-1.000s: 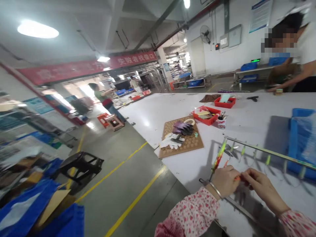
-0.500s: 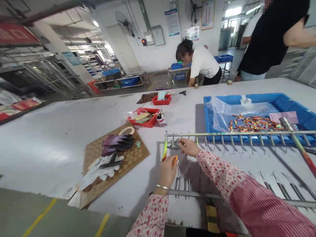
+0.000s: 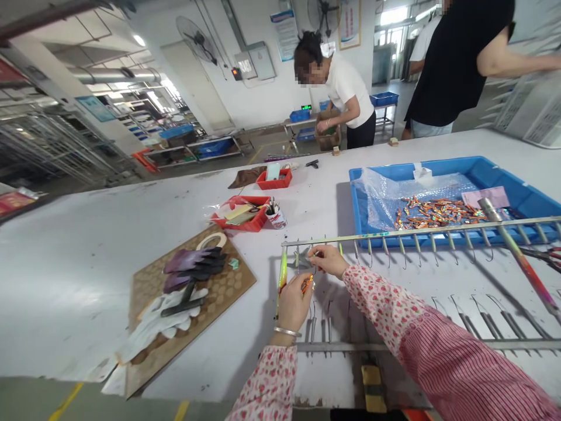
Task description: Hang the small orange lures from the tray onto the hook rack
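Note:
My left hand (image 3: 294,301) is closed around small shiny orange pieces (image 3: 308,283) that look like fishing lures. It is beside the yellow-green end bar of a metal hanging rack (image 3: 377,237). My right hand (image 3: 328,260) is just above and to the right, its fingers pinched around one of the hooks under the upper rail; the fingers cover whatever else may be in them. More bare hooks (image 3: 419,257) hang in a row to the right. Another row of hooks (image 3: 486,321) stands up from the lower rail (image 3: 350,347).
A blue tray (image 3: 357,207) with bubble wrap and many orange lures (image 3: 433,211) is behind the rack. On the left, gloves (image 3: 193,269) and tape (image 3: 212,240) lie on a brown board (image 3: 144,286). Red trays (image 3: 263,219) and a cup (image 3: 277,219) are farther back. Two co-workers (image 3: 350,93) are beyond the table.
My view has shifted slightly, moving the scene leftward. Both hands keep nearly the same place at the rack. The co-worker in white has straightened somewhat, and a box now shows at their hands.

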`<action>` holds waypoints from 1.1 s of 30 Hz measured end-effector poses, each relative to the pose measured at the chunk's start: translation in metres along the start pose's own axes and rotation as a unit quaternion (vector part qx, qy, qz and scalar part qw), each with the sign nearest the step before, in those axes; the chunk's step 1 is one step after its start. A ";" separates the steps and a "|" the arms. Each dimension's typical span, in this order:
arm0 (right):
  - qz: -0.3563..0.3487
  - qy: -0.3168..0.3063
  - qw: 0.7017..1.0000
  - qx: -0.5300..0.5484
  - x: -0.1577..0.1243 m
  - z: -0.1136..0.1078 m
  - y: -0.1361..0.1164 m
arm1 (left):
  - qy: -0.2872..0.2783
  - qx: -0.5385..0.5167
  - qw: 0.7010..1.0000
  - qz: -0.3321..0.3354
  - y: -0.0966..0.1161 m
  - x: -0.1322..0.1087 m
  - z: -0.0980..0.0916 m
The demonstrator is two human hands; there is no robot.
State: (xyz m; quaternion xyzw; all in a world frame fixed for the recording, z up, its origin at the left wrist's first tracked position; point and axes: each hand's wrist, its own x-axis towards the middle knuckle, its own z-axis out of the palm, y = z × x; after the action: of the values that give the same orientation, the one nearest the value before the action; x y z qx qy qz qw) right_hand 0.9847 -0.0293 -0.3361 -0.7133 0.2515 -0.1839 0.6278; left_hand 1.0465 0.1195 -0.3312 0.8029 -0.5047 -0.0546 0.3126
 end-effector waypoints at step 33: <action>0.059 -0.028 0.997 0.051 -0.118 0.057 0.025 | -0.134 0.011 0.990 0.034 0.001 -0.009 -0.034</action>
State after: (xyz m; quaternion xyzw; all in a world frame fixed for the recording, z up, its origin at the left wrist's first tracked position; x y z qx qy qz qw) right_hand 0.9195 0.0833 -0.3629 -0.6694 0.2660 -0.1389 0.6796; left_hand 1.0551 0.1422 -0.3062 0.7745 -0.5692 -0.1452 0.2347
